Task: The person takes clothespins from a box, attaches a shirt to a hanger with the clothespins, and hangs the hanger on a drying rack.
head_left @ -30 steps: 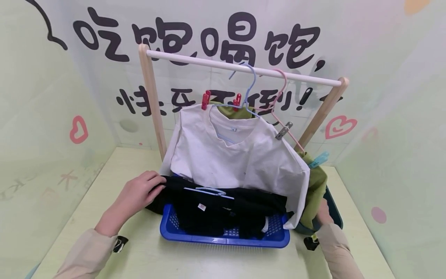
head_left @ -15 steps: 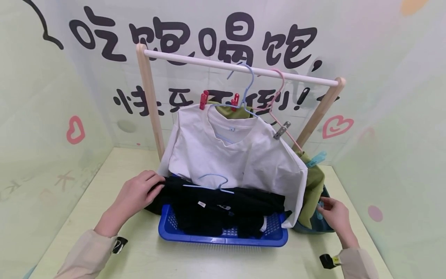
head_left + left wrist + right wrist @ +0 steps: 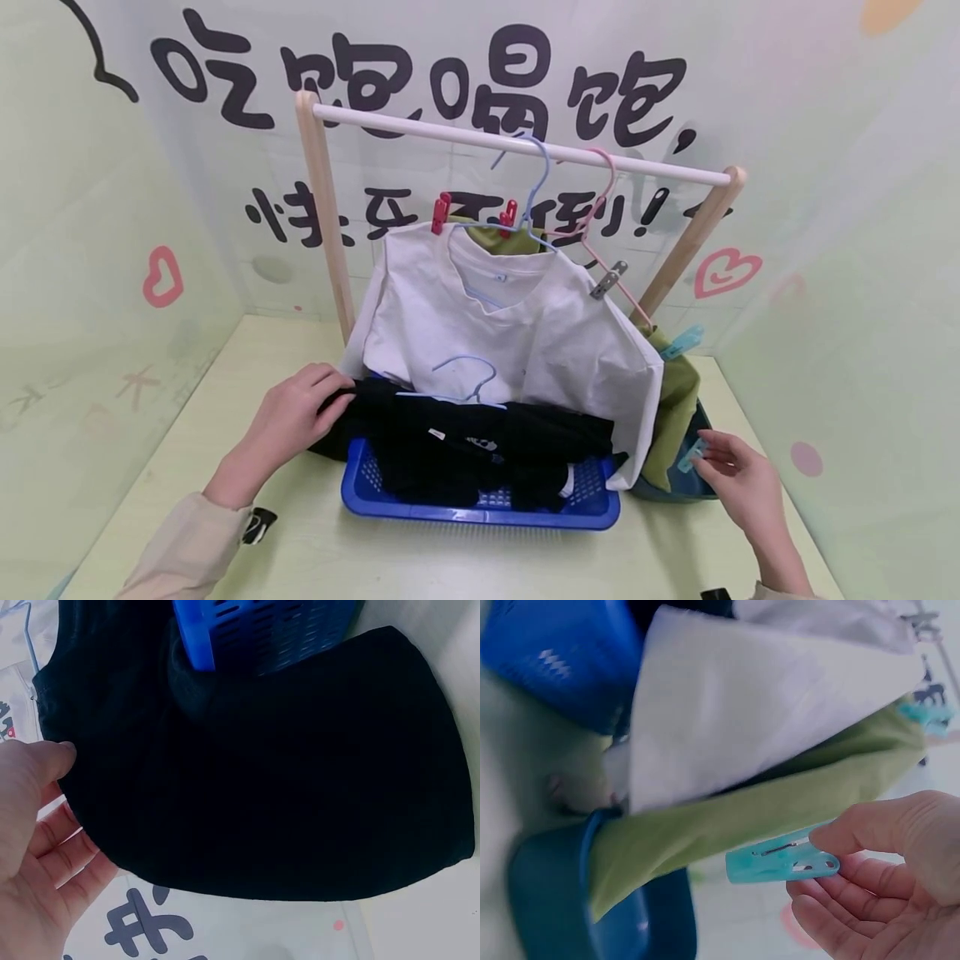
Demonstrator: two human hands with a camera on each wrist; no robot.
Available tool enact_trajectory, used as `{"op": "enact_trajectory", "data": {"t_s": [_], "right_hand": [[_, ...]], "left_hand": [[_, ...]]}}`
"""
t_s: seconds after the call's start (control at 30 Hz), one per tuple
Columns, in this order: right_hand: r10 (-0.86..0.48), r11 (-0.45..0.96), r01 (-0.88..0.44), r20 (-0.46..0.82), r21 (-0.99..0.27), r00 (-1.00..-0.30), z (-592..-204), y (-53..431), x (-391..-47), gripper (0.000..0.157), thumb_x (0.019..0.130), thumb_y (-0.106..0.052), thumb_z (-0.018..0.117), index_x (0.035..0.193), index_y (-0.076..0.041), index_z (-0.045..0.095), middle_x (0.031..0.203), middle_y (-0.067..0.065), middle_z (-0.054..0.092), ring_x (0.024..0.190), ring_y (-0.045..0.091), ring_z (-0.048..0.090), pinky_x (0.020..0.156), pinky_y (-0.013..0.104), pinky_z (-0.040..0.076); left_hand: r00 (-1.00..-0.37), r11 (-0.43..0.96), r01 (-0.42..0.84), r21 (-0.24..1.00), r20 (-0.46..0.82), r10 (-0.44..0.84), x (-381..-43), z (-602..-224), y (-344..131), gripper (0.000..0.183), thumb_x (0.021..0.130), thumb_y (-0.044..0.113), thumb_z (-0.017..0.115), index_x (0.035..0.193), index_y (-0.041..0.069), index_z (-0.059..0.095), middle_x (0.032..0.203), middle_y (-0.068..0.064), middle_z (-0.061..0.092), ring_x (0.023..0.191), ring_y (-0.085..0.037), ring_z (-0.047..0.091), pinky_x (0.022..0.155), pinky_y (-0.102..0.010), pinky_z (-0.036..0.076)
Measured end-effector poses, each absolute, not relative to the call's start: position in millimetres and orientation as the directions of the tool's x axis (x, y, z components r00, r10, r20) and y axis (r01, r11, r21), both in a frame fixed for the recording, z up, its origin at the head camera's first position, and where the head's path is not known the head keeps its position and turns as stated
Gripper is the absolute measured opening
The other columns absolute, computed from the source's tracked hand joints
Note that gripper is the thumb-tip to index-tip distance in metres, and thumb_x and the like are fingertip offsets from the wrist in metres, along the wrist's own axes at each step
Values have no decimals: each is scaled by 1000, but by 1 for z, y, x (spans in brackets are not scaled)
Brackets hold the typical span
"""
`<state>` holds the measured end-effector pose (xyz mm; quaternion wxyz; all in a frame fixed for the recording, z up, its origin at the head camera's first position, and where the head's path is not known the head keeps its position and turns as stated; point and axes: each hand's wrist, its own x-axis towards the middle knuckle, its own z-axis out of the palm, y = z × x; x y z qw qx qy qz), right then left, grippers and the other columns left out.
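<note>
My left hand [image 3: 294, 414] pinches the shoulder edge of a black shirt [image 3: 247, 795] between thumb and fingers. The shirt lies across a blue basket [image 3: 480, 518], with a blue hanger [image 3: 480, 383] in its neck, hook upward. Over the rim of a dark teal bin, my right hand [image 3: 742, 479] pinches a light blue clothespin [image 3: 780, 859] by one end. That clothespin is apart from the nearby green garment [image 3: 757, 806]. A white shirt [image 3: 480, 333] hangs behind the black one, with red clothespins [image 3: 441, 213] and a grey clothespin [image 3: 609, 280] at its shoulders.
A wooden rack with a white rod [image 3: 450, 136] stands at the back; a pink hanger [image 3: 609, 179] is also on it. The dark teal bin [image 3: 547, 892] stands right of the basket. Another light blue clothespin [image 3: 682, 342] grips the green garment.
My right hand has come up out of the teal bin holding a light blue clothespin and moved toward the right front. The black shirt's hanger hook has tipped upright. My left hand stays put.
</note>
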<state>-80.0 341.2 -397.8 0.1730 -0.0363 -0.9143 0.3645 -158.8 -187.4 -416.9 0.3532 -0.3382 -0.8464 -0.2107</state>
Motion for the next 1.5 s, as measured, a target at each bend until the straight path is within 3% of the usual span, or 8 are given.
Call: {"op": "enact_trajectory", "data": {"t_s": [0.13,0.27,0.6,0.83,1.0,1.4,1.5], "right_hand": [[136,710,-161,357,-686,-924,-388,328,-73,33,74,12,70,106,8,63,84,-10,65,75,-12,55,64,8,46],[43,690,-280,424,-668,-905,-381,310,-69,38,71,18,69,108,8,62,92,-9,66,80,-11,57,68,8,47],[-113,521,-487,509,-701,-853,-374,253,-75,42,67,22,70,106,6,65,97,18,67,82,1,64,70,16,51],[-184,434,-511,482,-742,-856,-378,217,-79,39,72,17,70,108,2,64,101,16,66,86,9,65,72,19,52],[-244,374,-523,463,-766,-852,-379,194,-83,37,76,11,70,110,0,63,103,13,66,87,15,65,73,23,53],[-360,168,-656,573,-736,-736,-374,130,-98,35,78,11,68,111,4,61,102,17,65,84,26,66,72,34,55],[-372,148,-667,584,-730,-722,-373,116,-101,34,79,10,68,112,4,61,101,17,65,84,26,66,73,33,55]], "left_hand": [[-522,677,726,120,738,429,-158,-417,-188,19,89,21,56,85,5,66,82,-5,61,74,-22,60,55,-39,49],[-525,680,723,122,736,427,-159,-417,-188,11,82,15,62,85,5,66,81,-5,61,73,-22,60,55,-38,49],[-525,685,718,119,740,421,-159,-418,-189,37,96,32,44,84,5,66,80,-6,61,73,-23,59,54,-39,49],[-531,681,721,128,733,425,-158,-417,-188,23,91,24,55,84,5,66,81,-5,60,73,-23,59,55,-38,49],[-532,684,717,132,739,415,-156,-416,-189,32,95,30,49,83,5,65,80,-5,60,72,-22,59,55,-38,49],[-526,689,714,124,744,412,-152,-413,-190,46,99,39,39,82,5,66,79,-5,60,71,-22,59,55,-38,49],[-519,683,720,124,750,411,-152,-412,-188,42,98,36,43,82,5,65,79,-4,60,71,-22,59,55,-38,49]]}}
